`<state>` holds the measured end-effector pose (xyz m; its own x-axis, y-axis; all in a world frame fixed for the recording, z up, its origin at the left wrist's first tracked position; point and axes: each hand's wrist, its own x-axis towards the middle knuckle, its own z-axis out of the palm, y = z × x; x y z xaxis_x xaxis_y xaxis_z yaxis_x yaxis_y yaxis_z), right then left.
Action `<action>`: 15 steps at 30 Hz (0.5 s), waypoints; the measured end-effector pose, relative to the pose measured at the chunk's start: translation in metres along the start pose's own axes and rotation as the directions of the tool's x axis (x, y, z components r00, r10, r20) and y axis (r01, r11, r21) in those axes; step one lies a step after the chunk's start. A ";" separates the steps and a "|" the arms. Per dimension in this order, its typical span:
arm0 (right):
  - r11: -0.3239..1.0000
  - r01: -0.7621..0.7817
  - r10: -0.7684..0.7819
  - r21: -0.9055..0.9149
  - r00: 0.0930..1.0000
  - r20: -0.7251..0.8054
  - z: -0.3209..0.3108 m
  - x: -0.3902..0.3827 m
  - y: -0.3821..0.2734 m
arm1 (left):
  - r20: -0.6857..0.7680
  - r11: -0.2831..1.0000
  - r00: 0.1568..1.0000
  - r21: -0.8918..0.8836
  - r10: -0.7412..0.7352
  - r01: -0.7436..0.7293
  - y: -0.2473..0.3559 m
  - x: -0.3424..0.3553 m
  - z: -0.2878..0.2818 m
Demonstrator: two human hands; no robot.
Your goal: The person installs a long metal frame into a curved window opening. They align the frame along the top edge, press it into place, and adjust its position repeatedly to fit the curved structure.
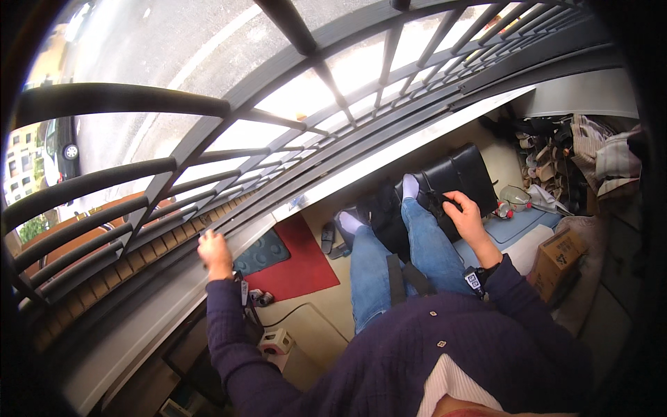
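1. left hand [215, 254]: fingers curled at one dark window rail [316, 175] beside the metal bars [125, 99]; whether they grip it, i cannot tell.
2. right hand [467, 217]: thumb and forefinger bent close together; any hold, i cannot tell.
3. farther out: one shiny black panel [462, 177], one flat red mat [309, 260], one cardboard box [556, 260], its print unreadable.

Bright daylight is pouring through dark window bars [271, 75], and beyond them a grey road [177, 42] is running past a parked dark car [62, 167]. Indoors, a red mat [309, 257] is lying along the window-side edge of the pale floor [313, 338], while a heap of cloth [615, 156] is filling the floor's far right corner, near a pale wall [577, 97].
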<state>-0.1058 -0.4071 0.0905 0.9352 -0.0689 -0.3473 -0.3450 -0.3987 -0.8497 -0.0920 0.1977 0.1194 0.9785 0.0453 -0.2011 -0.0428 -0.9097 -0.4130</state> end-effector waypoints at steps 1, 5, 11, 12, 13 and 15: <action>1.000 0.009 -0.009 -0.011 1.000 0.004 0.003 -0.002 -0.003 | 0.138 0.985 0.982 0.130 -0.127 0.109 -0.016 -0.004 -0.002; 0.998 -0.060 0.059 0.012 0.998 0.030 0.007 -0.001 -0.014 | -0.322 0.932 0.945 -0.355 -0.052 -0.069 0.042 0.034 -0.023; 0.999 -0.017 0.017 -0.034 1.000 -0.009 -0.009 0.005 -0.018 | -0.339 0.524 0.899 -0.731 0.276 -0.437 0.227 0.082 -0.078; 0.999 -0.018 0.017 -0.038 1.000 -0.023 -0.013 0.006 -0.016 | -0.301 0.535 0.912 -0.739 0.280 -0.409 0.240 0.085 -0.084; 0.999 -0.019 0.018 -0.041 0.999 -0.038 -0.016 0.007 -0.014 | -0.292 0.548 0.907 -0.725 0.305 -0.418 0.247 0.088 -0.088; 0.997 -0.028 0.025 -0.070 0.998 -0.055 -0.023 0.007 -0.010 | -0.301 0.582 0.914 -0.705 0.272 -0.405 0.251 0.090 -0.090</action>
<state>-0.0938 -0.4250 0.1055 0.9294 -0.1285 -0.3459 -0.3649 -0.4600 -0.8095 0.0035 -0.0635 0.0773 0.9433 -0.3305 -0.0291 -0.2796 -0.8389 0.4669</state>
